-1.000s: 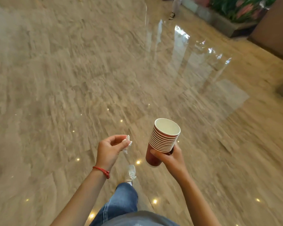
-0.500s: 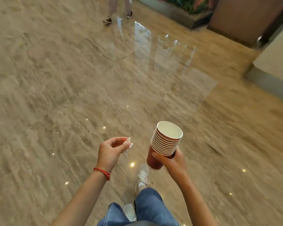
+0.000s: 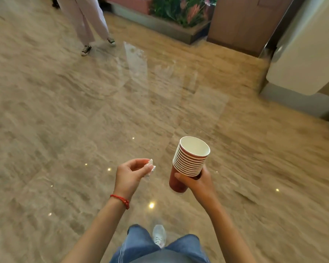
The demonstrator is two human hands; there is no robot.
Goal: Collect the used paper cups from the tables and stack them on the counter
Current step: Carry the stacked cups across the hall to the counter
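- The stack of cups point(image 3: 190, 162) is paper: matt red outside, smooth white inside, with thin white rolled rims.
- Below the stack, the floor point(image 3: 65, 111) looks like polished beige stone, glossy enough to mirror lights.
- Left of the stack, a crumpled white scrap point(image 3: 150, 168) looks like thin paper or film.
- A red woven cord point(image 3: 122, 200) circles the wrist.
- The trousers point(image 3: 141, 243) are blue denim cloth.

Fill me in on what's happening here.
A person is crossing a polished stone floor mid-stride, carrying a nested stack of red paper cups in the right hand, gripped around its lower part. The left hand pinches a small crumpled white scrap between thumb and fingers. No cup is set down yet. Another person in light trousers stands ahead, near a planter.
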